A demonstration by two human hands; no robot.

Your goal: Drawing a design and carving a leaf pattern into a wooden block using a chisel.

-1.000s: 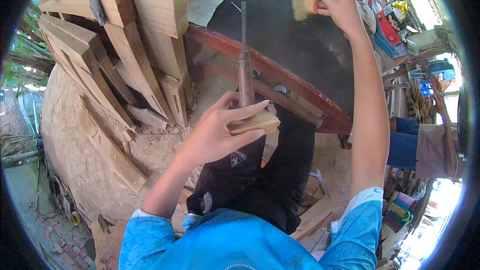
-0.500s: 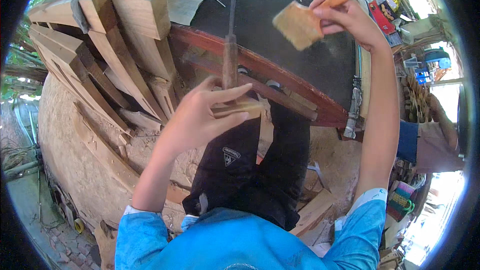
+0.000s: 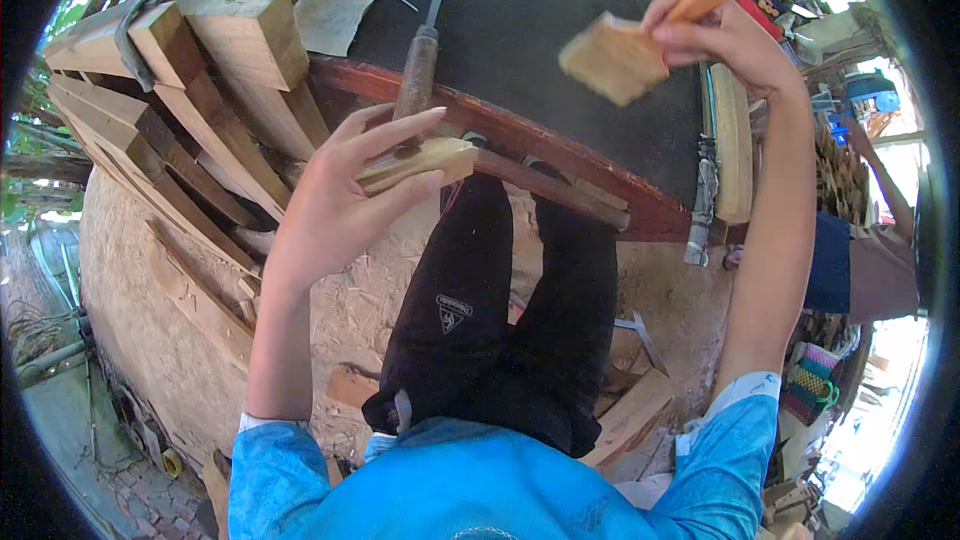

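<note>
We are looking down on a table whose dark top is filling the upper middle, its red-brown edge running slantwise toward us. To its left, thick beams are standing packed side by side on sandy ground. At the far right, another person in a brown top and blue shorts is showing in part. Our knees, in black trousers, are reaching toward the table's near edge.

Our right hand is closing its fingers around the brush near the base of its orange handle, and the wide bristles are pointing down and left over the dark top; whether they are touching it we cannot tell. Our left hand is pinching the block between thumb and fingers, just short of the table's near edge. The chisel is rising from behind those fingers, its blade pointing away from us over the table; how the hand is gripping its handle we cannot tell, as the fingers are covering the lower end.

A pale sheet is lying on the table's left corner, a grey rag is hanging over the beams, and a nail is resting between sheet and blade.
</note>
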